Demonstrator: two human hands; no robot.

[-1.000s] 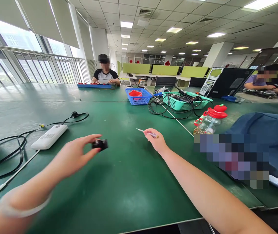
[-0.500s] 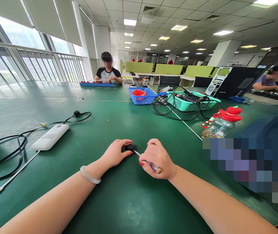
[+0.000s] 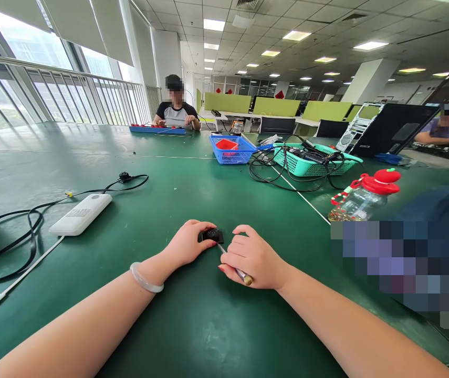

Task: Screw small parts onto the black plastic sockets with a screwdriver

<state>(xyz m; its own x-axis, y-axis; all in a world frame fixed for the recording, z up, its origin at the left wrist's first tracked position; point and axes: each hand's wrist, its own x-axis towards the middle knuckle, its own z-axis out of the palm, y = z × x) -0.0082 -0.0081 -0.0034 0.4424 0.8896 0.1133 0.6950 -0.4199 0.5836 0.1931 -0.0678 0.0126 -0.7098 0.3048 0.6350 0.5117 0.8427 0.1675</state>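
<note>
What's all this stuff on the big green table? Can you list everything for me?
small part: 1, black, on the table under the left fingertips
screwdriver: 1, thin, in the right hand, tip at the part
power bank: 1, white, left, cabled
cables: several, black, far left
basket: 1, blue, middle back
basket: 1, teal, right of it, holding cables
bottle: 1, clear, red lid, right
table: 1, green
left hand: 1
right hand: 1

Screwdriver (image 3: pixel 240 273) tip – hidden behind small black part (image 3: pixel 211 234)
</note>
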